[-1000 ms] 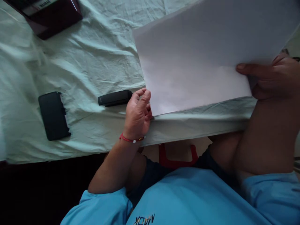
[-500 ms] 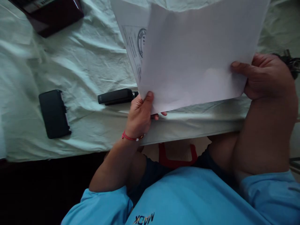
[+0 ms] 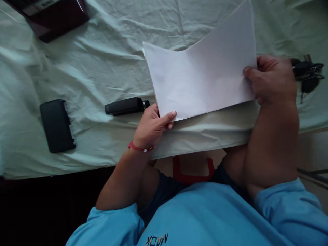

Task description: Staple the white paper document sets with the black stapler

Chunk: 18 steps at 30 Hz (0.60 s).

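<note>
A white sheet of paper [image 3: 202, 78] is held over the near edge of a table draped in pale green cloth [image 3: 102, 61]. My left hand [image 3: 152, 126] pinches its lower left corner between thumb and fingers; a red thread bracelet circles that wrist. My right hand [image 3: 271, 80] grips the sheet's right edge, thumb on top. The blank side of the paper faces me and its top bends back.
A black stapler [image 3: 125, 106] lies just left of my left hand. A black phone-like case [image 3: 56, 125] sits further left. A dark red box [image 3: 51, 15] is at the far left corner. Dark keys [image 3: 307, 73] lie beyond my right hand.
The papers have swung down and been squared into one sheet shape; the printed page seen half a second ago is now hidden. Both hands shifted slightly left, uncovering the keys.
</note>
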Each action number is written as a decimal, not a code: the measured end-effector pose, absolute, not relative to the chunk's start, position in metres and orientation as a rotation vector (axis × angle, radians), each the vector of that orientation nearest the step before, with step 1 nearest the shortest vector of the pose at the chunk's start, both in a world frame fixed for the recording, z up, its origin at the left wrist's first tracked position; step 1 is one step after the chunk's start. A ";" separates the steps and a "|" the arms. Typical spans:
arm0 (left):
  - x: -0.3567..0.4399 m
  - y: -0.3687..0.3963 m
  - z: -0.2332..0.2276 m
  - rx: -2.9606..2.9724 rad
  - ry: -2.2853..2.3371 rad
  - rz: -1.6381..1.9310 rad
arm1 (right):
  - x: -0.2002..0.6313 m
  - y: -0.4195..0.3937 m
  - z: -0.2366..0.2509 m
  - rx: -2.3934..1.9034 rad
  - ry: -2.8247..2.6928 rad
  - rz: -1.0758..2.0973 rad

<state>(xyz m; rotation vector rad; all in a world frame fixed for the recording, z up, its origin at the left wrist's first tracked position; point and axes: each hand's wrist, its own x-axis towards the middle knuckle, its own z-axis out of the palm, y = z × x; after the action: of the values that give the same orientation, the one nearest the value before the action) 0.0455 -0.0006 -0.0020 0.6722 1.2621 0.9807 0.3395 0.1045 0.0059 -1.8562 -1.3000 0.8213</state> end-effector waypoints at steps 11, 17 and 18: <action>0.049 0.000 -0.002 0.610 1.297 1.087 | 0.345 0.109 -0.001 -1.756 -1.268 0.850; 0.046 0.003 0.001 0.541 1.264 1.099 | 0.347 0.111 0.000 -1.762 -1.177 0.842; 0.046 0.003 0.001 0.537 1.255 1.095 | 0.348 0.111 0.000 -1.759 -1.176 0.832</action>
<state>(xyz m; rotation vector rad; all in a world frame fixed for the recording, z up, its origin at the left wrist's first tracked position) 0.0460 0.0027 0.0009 0.5368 1.2550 1.0954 0.3477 0.1108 0.0000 -1.7591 -1.1757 0.8319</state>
